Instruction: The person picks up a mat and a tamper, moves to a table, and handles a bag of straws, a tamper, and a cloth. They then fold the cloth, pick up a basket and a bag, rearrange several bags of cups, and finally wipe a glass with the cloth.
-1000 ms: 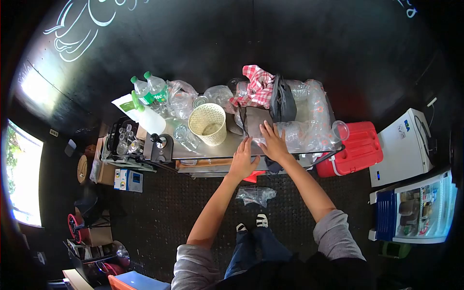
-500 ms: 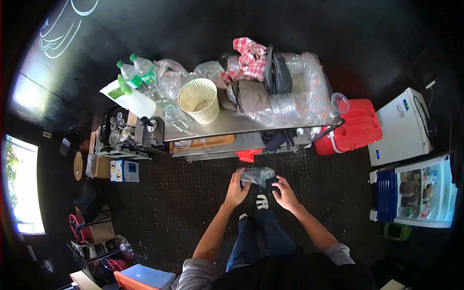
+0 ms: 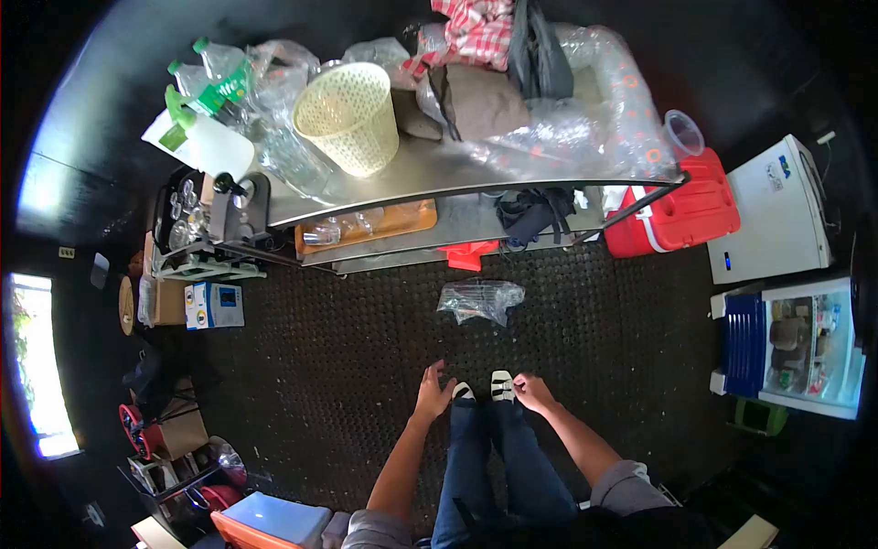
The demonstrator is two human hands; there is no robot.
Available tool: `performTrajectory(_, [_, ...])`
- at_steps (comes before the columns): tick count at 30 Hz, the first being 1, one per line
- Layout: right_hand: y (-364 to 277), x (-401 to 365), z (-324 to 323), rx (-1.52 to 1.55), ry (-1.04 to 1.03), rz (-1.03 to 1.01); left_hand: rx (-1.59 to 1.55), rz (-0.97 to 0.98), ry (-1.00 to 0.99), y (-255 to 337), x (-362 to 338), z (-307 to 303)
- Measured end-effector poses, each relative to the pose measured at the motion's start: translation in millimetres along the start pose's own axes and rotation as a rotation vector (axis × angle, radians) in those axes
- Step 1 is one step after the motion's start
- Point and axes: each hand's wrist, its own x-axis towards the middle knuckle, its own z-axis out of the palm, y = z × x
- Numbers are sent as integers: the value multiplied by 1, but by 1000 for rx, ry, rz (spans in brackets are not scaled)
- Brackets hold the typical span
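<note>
A crumpled clear plastic bag [image 3: 482,300] lies on the dark floor in front of my feet, apart from both hands. My left hand [image 3: 434,392] hangs above my left sandal, fingers apart and holding nothing. Over the other sandal [image 3: 502,386] is my right hand [image 3: 533,392], its fingers curled in, with nothing seen in them. Beyond the bag, a red item [image 3: 471,254] hangs at the lower shelf of the metal table [image 3: 412,186].
On the table stand a cream basket [image 3: 347,119], a spray bottle [image 3: 201,142], green-capped bottles and wrapped plastic cups [image 3: 631,110]. A red cooler [image 3: 681,206] and an open lit fridge [image 3: 809,352] are to the right. A blue-white box [image 3: 215,305] sits left.
The plastic bag has left my hands and now lies farther forward on the floor. Both hands have drawn back toward my feet, the right one curling. The view has shifted.
</note>
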Motion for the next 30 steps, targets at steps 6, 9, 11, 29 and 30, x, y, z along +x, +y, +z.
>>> performTrajectory(6, [80,146,40,-238,14,-21,-209,-221,30,-118,111,95])
performTrajectory(9, [87,215,58,-359,12,-1,-134,-294,3,-171,165,133])
performTrajectory(11, [86,255,74,-435,30,5,-151,-246,-28,-200,195,152])
performTrajectory(29, [165,415,132,-761,175,-289,-289,-239,-366,-310,292,155])
performTrajectory(30, [156,399,123,-726,222,-342,-281,-268,-414,-303,284,150])
